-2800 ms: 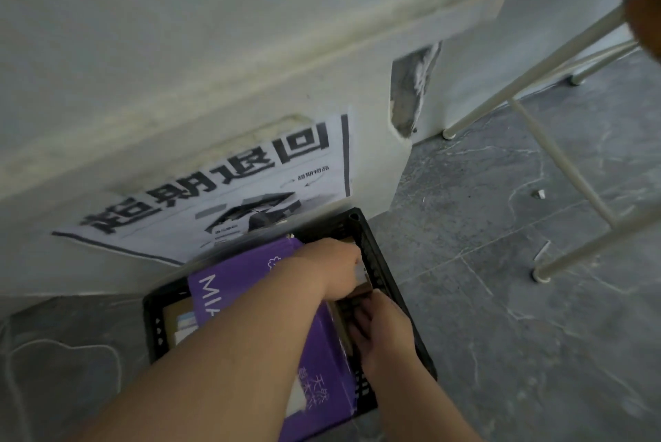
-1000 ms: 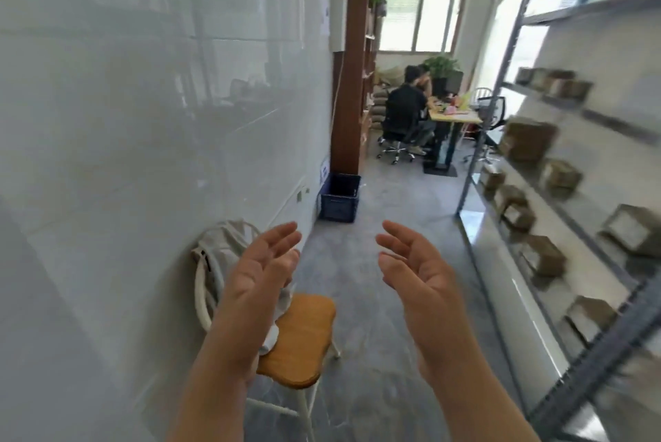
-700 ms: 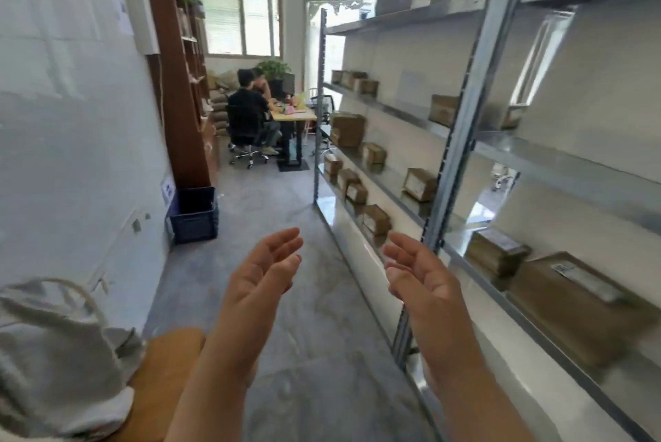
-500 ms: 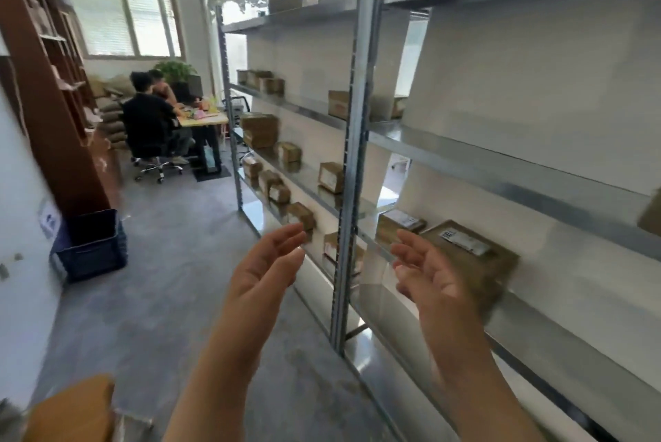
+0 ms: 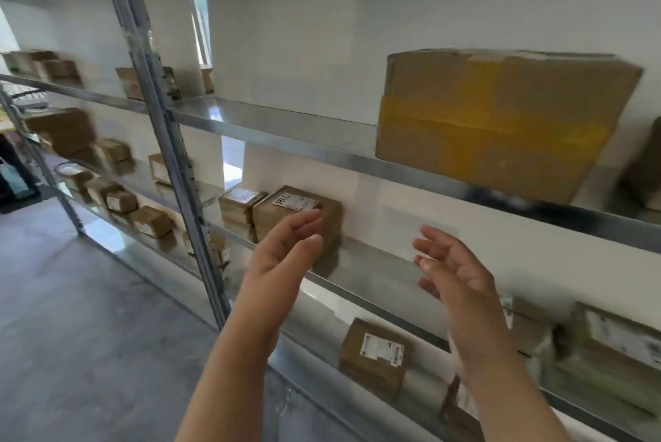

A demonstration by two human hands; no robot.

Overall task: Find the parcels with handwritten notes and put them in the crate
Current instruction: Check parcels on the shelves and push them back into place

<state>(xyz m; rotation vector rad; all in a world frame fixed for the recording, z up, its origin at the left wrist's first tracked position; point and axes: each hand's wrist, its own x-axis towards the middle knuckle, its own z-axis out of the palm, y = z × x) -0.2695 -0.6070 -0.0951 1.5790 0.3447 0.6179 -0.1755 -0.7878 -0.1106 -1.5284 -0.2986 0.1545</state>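
Observation:
A brown parcel (image 5: 286,205) with a white label bearing dark handwritten-looking marks sits on the middle shelf (image 5: 375,273) of a metal rack. My left hand (image 5: 282,255) is raised just in front of it, fingers apart and empty. My right hand (image 5: 454,277) is raised to the right of it, also spread and empty. A smaller parcel (image 5: 239,203) stands just left of the marked one. Another parcel (image 5: 375,352) with a printed label lies on the shelf below. The crate is out of view.
A big cardboard box (image 5: 497,123) with yellow tape sits on the upper shelf. A steel upright (image 5: 168,141) divides the rack, with several small parcels (image 5: 118,202) on shelves beyond it. More parcels (image 5: 615,345) lie at lower right. Grey floor (image 5: 71,316) lies left.
I have lifted my hands out of the crate and turned from the wall to face the rack. Both hands stay empty and spread, now close to the marked parcel.

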